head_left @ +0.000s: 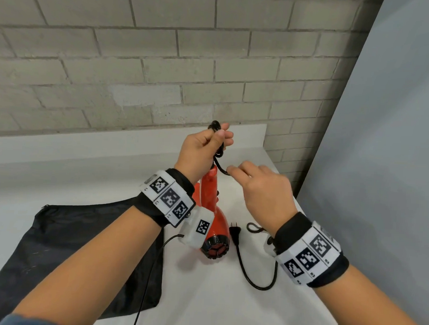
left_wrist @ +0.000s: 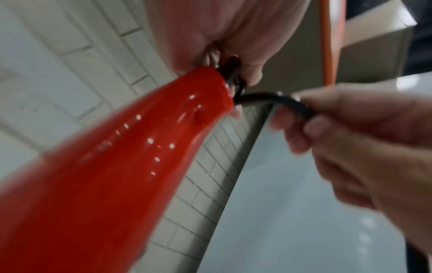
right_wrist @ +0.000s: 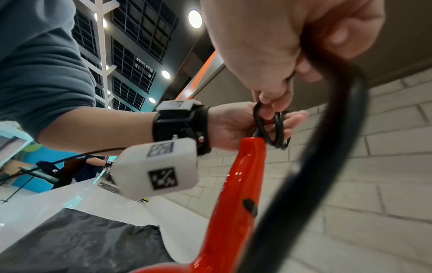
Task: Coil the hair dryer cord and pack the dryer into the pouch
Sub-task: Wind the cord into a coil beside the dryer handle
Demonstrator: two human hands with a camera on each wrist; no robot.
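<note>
While the left hand [head_left: 201, 146] has its fingers curled round a few small loops of the black cord [right_wrist: 271, 127] right above the dryer's handle tip, the right hand [head_left: 264, 190] is pinching the next stretch of cord between thumb and fingertips, just beside it. The head cam only shows a dark bundle in that left fist; the right wrist cam is the one that actually lets you see separate loops stacked over the fingers. The left wrist cam is mostly blur, but it does catch the cord leaving the handle end and bending into the right fingers [left_wrist: 327, 127]. The red hair dryer [head_left: 213, 222] stands handle-up, its back grille end down near the white table [head_left: 200, 299]. The rest of the cord trails on the table to the right, with the plug [head_left: 235, 232] just beside the dryer body. The black pouch [head_left: 77, 249] lies flat to the left.
</note>
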